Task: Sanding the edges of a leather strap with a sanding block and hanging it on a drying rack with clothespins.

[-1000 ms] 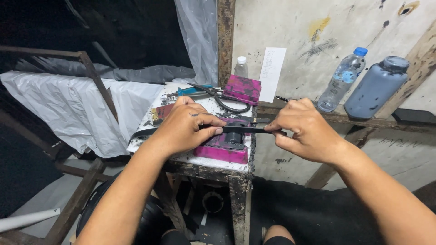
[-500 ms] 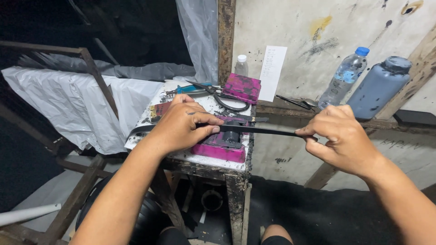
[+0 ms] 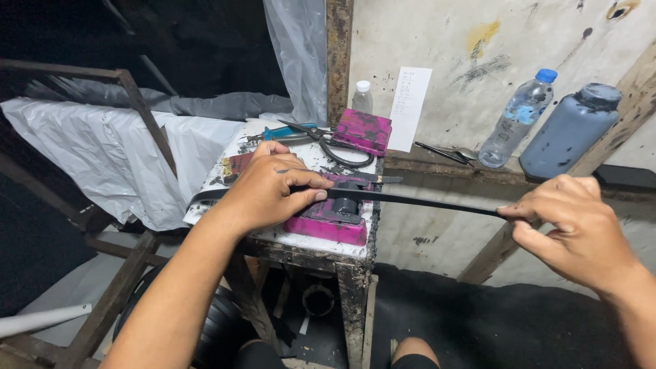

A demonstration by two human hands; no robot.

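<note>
Grey jug (image 3: 572,130) beside plastic bottle (image 3: 518,117)

We see white paper note (image 3: 410,106) pinned upright on wall, rectangular, faint writing. Clear bottle (image 3: 517,117), blue cap, on ledge; small white-capped bottle (image 3: 363,97) behind table. No screens.

A small, stained white counter (image 3: 287,236) stands on rusty metal legs. On it, near the front, sits a pink block (image 3: 326,225) with a dark clamp on top; a second pink block (image 3: 362,131) lies at the far right corner, with scissors (image 3: 328,142) just left of it. Along the wall to the right runs a wooden shelf (image 3: 444,171) carrying a clear bottle (image 3: 516,119) and a grey jug (image 3: 570,133)
</note>
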